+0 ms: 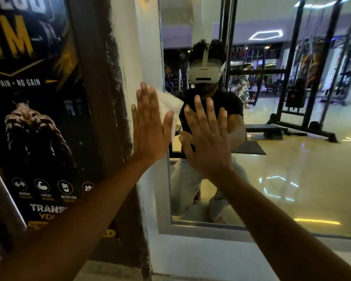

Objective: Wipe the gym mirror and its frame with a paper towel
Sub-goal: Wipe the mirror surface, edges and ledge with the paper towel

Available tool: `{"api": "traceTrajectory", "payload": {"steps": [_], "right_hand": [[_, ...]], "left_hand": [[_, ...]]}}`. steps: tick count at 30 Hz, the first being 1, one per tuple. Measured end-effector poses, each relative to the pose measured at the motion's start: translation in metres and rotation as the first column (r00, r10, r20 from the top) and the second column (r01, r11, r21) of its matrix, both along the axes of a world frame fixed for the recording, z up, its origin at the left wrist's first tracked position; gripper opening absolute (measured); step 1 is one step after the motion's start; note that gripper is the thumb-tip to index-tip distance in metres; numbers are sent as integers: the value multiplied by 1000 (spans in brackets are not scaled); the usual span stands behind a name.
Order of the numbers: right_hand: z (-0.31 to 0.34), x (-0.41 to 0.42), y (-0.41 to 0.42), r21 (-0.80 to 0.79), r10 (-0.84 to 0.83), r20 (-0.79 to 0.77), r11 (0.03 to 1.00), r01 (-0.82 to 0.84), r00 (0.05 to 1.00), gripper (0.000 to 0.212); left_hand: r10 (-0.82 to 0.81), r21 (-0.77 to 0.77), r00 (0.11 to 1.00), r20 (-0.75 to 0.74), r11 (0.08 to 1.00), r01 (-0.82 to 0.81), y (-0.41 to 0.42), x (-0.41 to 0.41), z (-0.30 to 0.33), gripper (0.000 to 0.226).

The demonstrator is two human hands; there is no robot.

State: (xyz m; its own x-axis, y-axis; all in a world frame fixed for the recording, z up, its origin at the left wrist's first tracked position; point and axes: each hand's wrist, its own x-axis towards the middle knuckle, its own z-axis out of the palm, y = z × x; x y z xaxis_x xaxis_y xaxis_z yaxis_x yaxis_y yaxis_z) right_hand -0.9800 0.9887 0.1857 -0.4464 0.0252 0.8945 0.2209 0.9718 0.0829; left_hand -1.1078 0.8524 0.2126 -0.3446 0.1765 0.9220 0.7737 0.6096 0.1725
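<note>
A large gym mirror (282,159) in a pale grey-white frame (150,47) fills the right half of the view. My left hand (150,130) lies flat with straight fingers over the mirror's left frame edge, pressing a white paper towel (168,106) against it. The towel sticks out to the right from under my fingers onto the glass. My right hand (207,142) rests flat on the glass just right of the left hand, fingers straight and spread, holding nothing. The mirror reflects me crouching in front of it.
A dark gym poster (34,118) with yellow lettering covers the wall to the left, beside a scuffed dark pillar (107,98). The frame's bottom rail (211,230) runs low across the view. Reflected in the glass are a black weight rack, mats and a glossy floor.
</note>
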Motion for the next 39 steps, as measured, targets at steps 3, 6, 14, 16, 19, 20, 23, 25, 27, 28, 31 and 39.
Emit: {"api": "traceTrajectory", "payload": {"steps": [3, 6, 14, 16, 19, 20, 23, 25, 27, 28, 31, 39], "right_hand": [[15, -2, 4, 25, -19, 10, 1000, 19, 1000, 76], [27, -7, 7, 44, -44, 30, 998, 43, 999, 78], [35, -10, 13, 110, -73, 55, 992, 67, 996, 78], [37, -9, 15, 111, -78, 58, 991, 71, 995, 80], [36, -11, 16, 99, -80, 65, 992, 74, 995, 81], [36, -11, 15, 94, -76, 66, 993, 69, 995, 80], [36, -9, 16, 94, -67, 65, 994, 61, 996, 79], [36, -7, 16, 99, -66, 66, 993, 59, 996, 79], [36, -8, 16, 105, -63, 52, 993, 57, 997, 79], [35, -8, 16, 102, -60, 47, 993, 55, 997, 79], [35, -10, 16, 100, -61, 39, 993, 57, 997, 79], [35, -9, 18, 122, -50, 41, 992, 45, 998, 79]], "left_hand": [[11, -108, 998, -60, 994, -18, -9, -3, -13, 79], [-1, -71, 996, -84, 997, -5, -12, -14, 42, 79], [-1, -105, 998, -60, 994, -6, -6, -10, 17, 80], [-8, -110, 997, -82, 994, -1, -9, -17, 46, 81], [-24, -16, 998, -63, 1000, 23, -3, -20, 89, 78], [-40, 5, 998, -52, 999, 40, 0, -16, 88, 77], [-47, -25, 998, -33, 999, 47, 0, -7, 49, 78], [-11, -98, 999, -52, 995, 6, -7, -8, 21, 80], [-13, -131, 997, -77, 991, 3, -12, -14, 23, 81], [-27, -128, 996, -86, 992, 16, -12, -17, 36, 81], [-53, -30, 995, -79, 998, 51, -4, -22, 88, 78], [-31, -86, 997, -73, 996, 24, -7, -11, 4, 79]]}}
